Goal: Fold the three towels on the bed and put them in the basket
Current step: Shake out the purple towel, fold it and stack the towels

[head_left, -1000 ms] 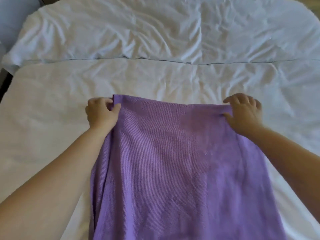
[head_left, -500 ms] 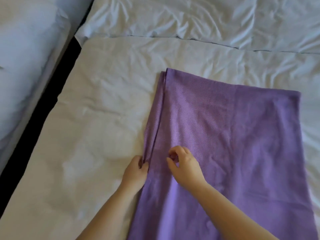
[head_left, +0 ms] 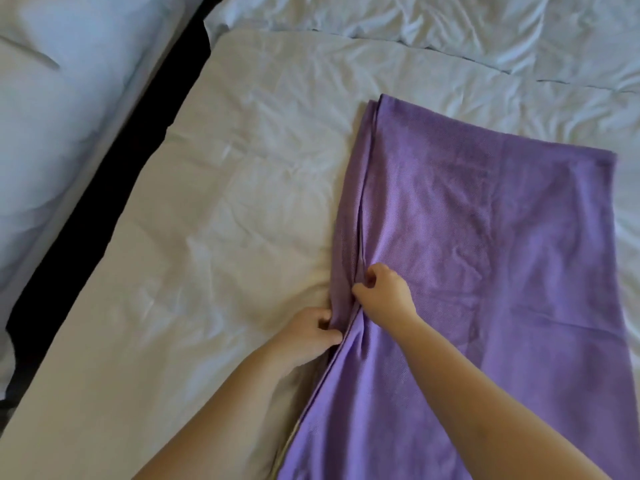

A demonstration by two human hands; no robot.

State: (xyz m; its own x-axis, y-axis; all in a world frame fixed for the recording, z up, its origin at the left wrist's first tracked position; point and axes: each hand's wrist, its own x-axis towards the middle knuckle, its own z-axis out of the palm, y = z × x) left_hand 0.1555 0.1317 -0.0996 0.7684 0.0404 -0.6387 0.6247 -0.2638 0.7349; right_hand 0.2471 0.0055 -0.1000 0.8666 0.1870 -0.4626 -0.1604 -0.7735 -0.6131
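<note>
Surface: a bed (head_left: 225, 202) with a wrinkled white sheet, seen from above. A rumpled white duvet (head_left: 450, 29) is bunched across the far end. A dark gap (head_left: 104, 209) runs diagonally along the bed's left side, and a second white bed (head_left: 52, 133) lies beyond it. A purple towel (head_left: 485, 254) lies flat on the sheet in the right half of the view, long axis running away from the person, near end passing out of the bottom of the frame. Two layers show along its left edge, the upper one set slightly in from the lower, so the towel is doubled over lengthwise. Its far edge is straight, the far left corner squared. Left hand (head_left: 308, 332): at the left edge of the towel, fingers curled, thumb and fingers pinching the outer, lower layer where it meets the sheet. Right hand (head_left: 386, 294): just beside the left and a little farther up the towel, forearm crossing over the cloth, fingers curled in and pinching the edge of the upper layer. Cloth gathers into small creases between the two hands. Both forearms are bare.
</note>
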